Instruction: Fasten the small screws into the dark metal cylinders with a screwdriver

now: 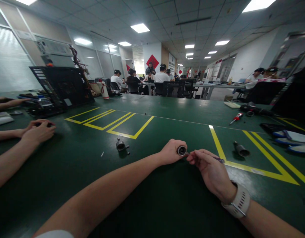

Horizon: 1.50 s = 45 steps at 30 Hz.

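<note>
My left hand is wrapped round a dark metal cylindrical part, its round open end facing me. Pinched in my right hand is a thin screwdriver, whose tip reaches into or against that opening; which of the two I cannot tell. A similar metal part stands on the green table to the left, with several small rings or nuts beside it. Another metal part lies on its side to the right, among the yellow tape lines.
Another person's hands hold something dark at the left. A black case stands behind them. At the right are a red screwdriver, a dark power tool and blue-and-white items. People sit at tables farther back.
</note>
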Each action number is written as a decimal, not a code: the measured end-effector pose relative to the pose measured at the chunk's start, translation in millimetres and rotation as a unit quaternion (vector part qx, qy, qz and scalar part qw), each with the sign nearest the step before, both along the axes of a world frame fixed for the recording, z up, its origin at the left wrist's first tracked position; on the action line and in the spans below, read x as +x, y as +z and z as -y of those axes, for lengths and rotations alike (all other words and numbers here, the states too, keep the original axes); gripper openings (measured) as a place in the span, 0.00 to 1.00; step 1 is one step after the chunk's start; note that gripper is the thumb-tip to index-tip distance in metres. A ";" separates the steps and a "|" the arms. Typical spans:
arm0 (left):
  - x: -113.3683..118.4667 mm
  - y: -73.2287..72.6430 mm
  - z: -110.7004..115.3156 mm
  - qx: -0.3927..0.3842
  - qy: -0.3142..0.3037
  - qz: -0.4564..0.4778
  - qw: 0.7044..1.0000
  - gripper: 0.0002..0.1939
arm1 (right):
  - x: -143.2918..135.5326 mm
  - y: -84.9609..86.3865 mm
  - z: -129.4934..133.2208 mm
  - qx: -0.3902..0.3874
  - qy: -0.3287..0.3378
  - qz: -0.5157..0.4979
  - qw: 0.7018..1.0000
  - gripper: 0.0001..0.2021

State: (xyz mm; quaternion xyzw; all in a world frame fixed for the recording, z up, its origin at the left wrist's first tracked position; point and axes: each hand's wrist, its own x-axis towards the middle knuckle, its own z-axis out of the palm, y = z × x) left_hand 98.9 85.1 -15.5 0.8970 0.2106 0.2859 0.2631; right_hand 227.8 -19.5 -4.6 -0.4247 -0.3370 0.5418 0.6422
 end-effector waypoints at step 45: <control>-0.2 1.1 1.5 0.027 0.017 -0.055 0.998 0.06 | 0.4 2.1 -0.4 -0.005 -0.024 -0.030 0.999 0.06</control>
